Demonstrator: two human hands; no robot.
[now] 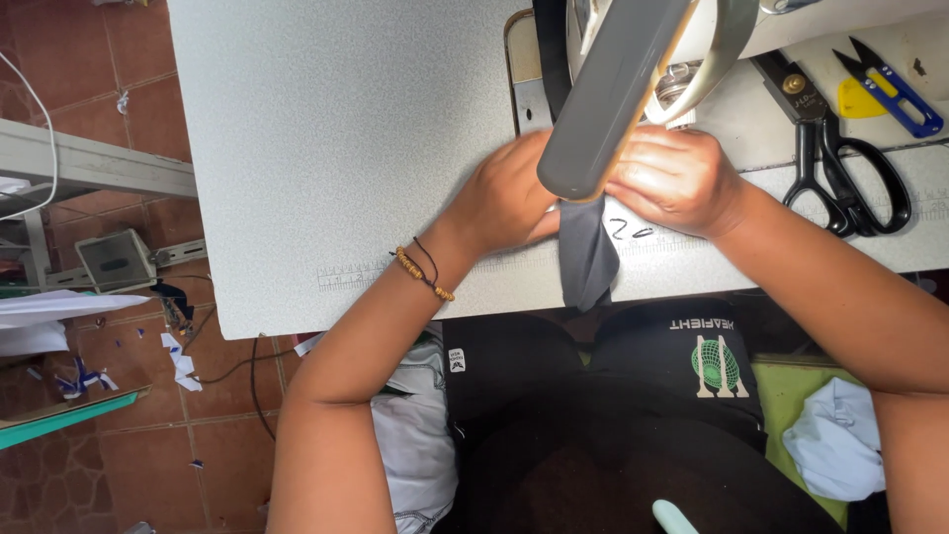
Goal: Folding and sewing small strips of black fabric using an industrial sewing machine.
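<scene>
left hand (509, 198) and right hand (677, 180), each grip pinched on one dark grey fabric strip (585, 259) lying on the counter (336, 148) below the sewing machine head (618, 84), its tail hanging over the front edge. best done, by judgement, with edges aligned and fingertips clear of the needle. right of them: one pair of black scissors (840, 168), one blue thread snip (895, 89), one yellow chalk (858, 99).

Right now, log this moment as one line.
left hand on grey fabric strip | right hand on strip | sewing machine above | scissors right
</scene>
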